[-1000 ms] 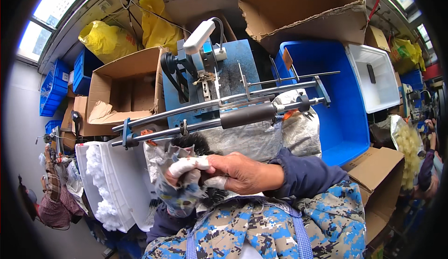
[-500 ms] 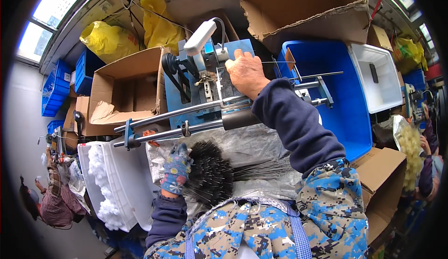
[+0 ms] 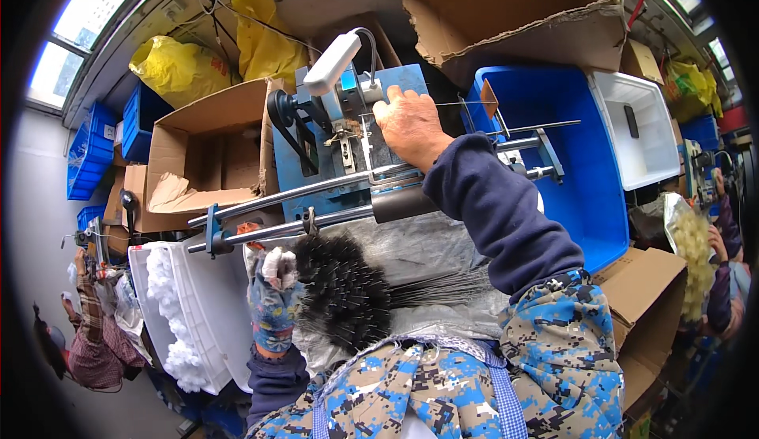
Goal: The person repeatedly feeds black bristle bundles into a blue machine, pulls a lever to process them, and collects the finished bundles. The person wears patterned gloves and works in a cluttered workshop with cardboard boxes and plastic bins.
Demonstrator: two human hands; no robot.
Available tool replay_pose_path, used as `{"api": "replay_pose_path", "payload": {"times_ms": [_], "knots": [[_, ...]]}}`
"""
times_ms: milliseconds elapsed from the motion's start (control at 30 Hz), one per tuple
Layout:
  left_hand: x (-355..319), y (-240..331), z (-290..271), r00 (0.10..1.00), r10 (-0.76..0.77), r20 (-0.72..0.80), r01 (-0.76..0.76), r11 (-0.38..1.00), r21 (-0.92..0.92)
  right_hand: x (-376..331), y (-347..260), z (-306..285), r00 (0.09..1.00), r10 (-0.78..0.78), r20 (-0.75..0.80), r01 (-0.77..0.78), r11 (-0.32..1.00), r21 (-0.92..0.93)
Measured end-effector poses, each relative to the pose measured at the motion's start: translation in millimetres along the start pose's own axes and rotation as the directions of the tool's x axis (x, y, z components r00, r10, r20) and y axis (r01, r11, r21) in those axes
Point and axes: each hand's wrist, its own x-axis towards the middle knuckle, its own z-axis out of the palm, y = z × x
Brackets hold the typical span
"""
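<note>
My bare right hand (image 3: 412, 128) is closed over a blue-based bench machine (image 3: 348, 174). A thin metal wire (image 3: 466, 104) runs out from both sides of it, and the fingertips underneath are hidden. My left hand (image 3: 273, 300), in a patterned glove with whitish fingertips, is curled just left of a pile of black bristle brushes (image 3: 341, 293). Whatever those fingers may hold cannot be made out. The brushes lie on a grey sheet (image 3: 431, 241), their thin wire stems (image 3: 439, 289) pointing right.
Two steel rails (image 3: 316, 221) cross before the machine, under a white lamp (image 3: 332, 63). A blue bin (image 3: 581, 162) stands right, an open cardboard box (image 3: 209, 154) left. A white tub (image 3: 213, 312) with white fluffy pieces sits beside my left arm. Other people work at both sides.
My left hand has moved left, off the edge of the brush pile, and its fingers have curled up. My right hand stays almost in place over the machine.
</note>
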Motion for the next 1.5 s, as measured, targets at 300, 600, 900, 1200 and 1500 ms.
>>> {"api": "replay_pose_path", "payload": {"times_ms": [300,600,900,1200,1500], "knots": [[26,37,-42,0.851,-0.003,-0.525,-0.284,0.839,-0.464,3,5,12,0.999,0.002,-0.034,0.000,0.998,0.055],[21,46,-24,0.946,-0.227,-0.232,-0.079,0.533,-0.843,4,13,9,0.992,0.112,0.063,-0.116,0.990,0.075],[16,28,-29,0.945,-0.304,-0.120,0.039,0.469,-0.883,-45,11,-15,0.991,0.119,0.062,-0.125,0.987,0.100],[23,50,-14,0.936,-0.291,-0.196,-0.035,0.480,-0.877,-35,-17,0,0.991,0.127,0.034,-0.131,0.965,0.229],[25,59,-19,0.954,-0.208,-0.215,-0.054,0.586,-0.808,-24,-40,-3,0.999,-0.014,0.044,0.004,0.976,0.217]]}}
